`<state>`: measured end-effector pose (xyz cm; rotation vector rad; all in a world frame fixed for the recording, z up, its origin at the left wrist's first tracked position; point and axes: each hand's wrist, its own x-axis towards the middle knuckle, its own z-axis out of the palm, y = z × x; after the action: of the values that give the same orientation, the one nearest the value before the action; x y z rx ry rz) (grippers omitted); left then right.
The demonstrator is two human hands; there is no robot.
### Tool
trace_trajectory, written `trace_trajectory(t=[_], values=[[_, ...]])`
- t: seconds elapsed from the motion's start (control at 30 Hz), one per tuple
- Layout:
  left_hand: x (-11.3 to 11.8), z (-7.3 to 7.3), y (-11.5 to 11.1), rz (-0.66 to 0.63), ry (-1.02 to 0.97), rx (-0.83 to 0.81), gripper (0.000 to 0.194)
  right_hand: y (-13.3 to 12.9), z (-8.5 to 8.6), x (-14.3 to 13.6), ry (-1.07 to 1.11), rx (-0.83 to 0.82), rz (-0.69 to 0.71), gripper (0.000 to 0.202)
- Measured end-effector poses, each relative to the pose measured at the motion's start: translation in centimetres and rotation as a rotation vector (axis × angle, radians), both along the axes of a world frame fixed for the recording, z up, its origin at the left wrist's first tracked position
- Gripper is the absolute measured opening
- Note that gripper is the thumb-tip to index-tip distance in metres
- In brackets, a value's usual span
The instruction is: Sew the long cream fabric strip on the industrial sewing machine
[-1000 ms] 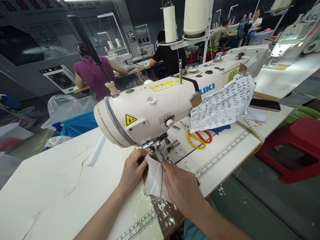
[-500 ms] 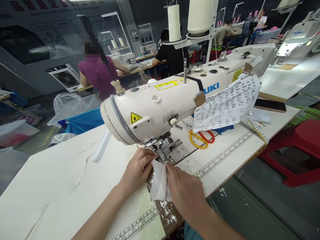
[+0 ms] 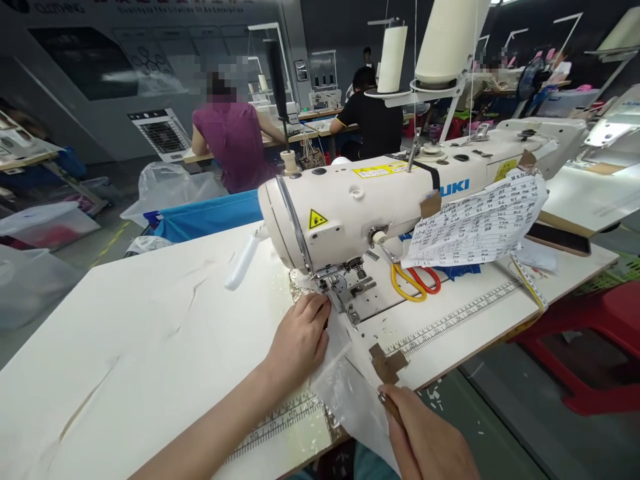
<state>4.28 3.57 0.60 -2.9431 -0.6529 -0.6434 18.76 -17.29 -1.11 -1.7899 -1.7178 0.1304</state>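
A white JUKI sewing machine stands over the table, its presser foot area low at the head. My left hand is closed beside the foot, fingertips pinching the sheer white fabric. The fabric runs from the foot toward the table's front edge. My right hand, lower right, is closed around an awl with a brown handle and metal collar. A thin straight line, seemingly its shaft, points toward the foot along the fabric. Part of the fabric passes beneath or beside my right hand.
Yellow- and red-handled scissors lie under the machine arm, near a handwritten paper. A measuring tape and phone are to the right. A red stool stands beside the table. Co-workers sit at machines behind.
My right hand has moved from the foot down and right, and the awl now shows in it. The fabric is spread out more toward the front. The camera view has shifted left.
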Motion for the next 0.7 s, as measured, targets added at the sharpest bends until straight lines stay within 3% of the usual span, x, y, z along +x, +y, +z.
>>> trace_trajectory(t=[0.1,0.23,0.5,0.7], values=[[-0.6,-0.2,0.0,-0.023,0.003,-0.023,0.044,0.2,-0.4,0.4,-0.088,0.052,0.028,0.035],[-1.1,-0.2,0.2,-0.033,0.027,-0.059,0.046,0.2,-0.7,0.6,-0.122,-0.006,0.057,0.037],[-0.6,-0.9,0.0,0.005,0.015,0.021,0.047,1.4,0.4,0.5,-0.241,0.025,0.048,0.035],[-0.5,-0.4,-0.3,0.037,0.047,0.0,0.047,2.2,0.8,0.5,-0.252,-0.027,0.028,0.034]])
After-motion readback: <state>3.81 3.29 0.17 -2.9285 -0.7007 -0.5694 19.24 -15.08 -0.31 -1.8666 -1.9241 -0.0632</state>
